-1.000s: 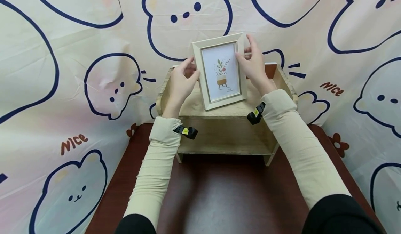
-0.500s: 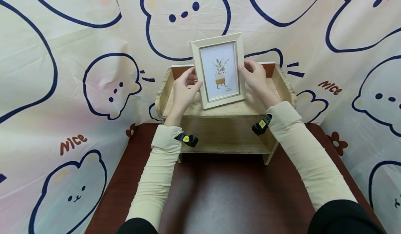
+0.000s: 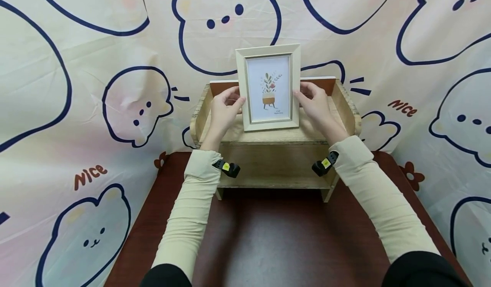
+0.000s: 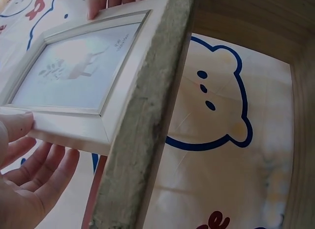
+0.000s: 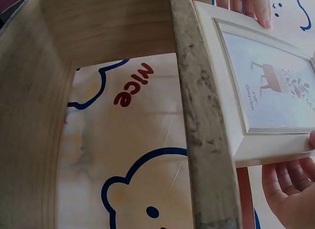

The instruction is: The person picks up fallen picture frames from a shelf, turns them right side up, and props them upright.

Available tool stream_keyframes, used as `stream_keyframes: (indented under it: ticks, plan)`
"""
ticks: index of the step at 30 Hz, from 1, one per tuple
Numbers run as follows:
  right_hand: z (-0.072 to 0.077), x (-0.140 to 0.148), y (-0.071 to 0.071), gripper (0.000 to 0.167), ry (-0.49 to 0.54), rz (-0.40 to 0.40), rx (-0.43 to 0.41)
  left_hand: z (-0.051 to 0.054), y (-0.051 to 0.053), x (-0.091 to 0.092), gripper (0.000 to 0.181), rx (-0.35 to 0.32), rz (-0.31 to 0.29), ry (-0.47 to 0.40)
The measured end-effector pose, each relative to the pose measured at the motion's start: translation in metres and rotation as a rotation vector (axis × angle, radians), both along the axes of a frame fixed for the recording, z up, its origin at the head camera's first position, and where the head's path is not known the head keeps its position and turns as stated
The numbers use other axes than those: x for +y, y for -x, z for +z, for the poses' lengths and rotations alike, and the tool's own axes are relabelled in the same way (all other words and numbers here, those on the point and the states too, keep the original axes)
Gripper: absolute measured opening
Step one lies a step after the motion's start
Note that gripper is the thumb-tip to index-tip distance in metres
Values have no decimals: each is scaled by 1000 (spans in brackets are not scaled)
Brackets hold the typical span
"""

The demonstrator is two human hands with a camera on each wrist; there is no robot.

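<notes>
A cream picture frame (image 3: 268, 86) with a potted-plant print stands nearly upright over the top board of a small wooden shelf (image 3: 274, 163). My left hand (image 3: 225, 110) pinches its left side, the thumb on the front border. On the opposite side my right hand (image 3: 316, 108) pinches the border, with fingers partly hidden behind. In the left wrist view the left hand (image 4: 37, 189) has its thumb on the frame (image 4: 118, 86). The right wrist view shows the right hand (image 5: 293, 194) at the other side. The frame's lower edge seems to meet the board; contact is not plain.
The shelf has raised side panels (image 3: 347, 108) and a lower board (image 3: 274, 182) beneath the top one. It stands at the back of a dark red-brown table (image 3: 284, 236). A cloth (image 3: 88, 35) printed with cartoon animals hangs behind and at both sides.
The frame has straightened from a tilt to nearly level. My right hand has moved down from its upper right side to lower on that side; the left hand has slid slightly lower.
</notes>
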State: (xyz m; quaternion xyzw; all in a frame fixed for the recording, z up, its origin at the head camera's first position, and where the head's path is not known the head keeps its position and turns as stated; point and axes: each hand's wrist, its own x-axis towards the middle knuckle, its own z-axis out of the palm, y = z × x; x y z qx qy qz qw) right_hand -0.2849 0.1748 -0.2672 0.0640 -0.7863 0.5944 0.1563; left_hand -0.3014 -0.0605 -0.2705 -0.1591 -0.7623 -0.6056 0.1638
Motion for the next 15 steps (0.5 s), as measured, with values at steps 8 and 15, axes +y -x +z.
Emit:
stream_keyframes:
  ticks: [8,15]
  plan:
    - [-2,0,-3,34,47,1,32,-2,1,2,34,16,16,30]
    - [-11,6,-14,37,-8,-22,75,-19,-13,-3,43,89,9,41]
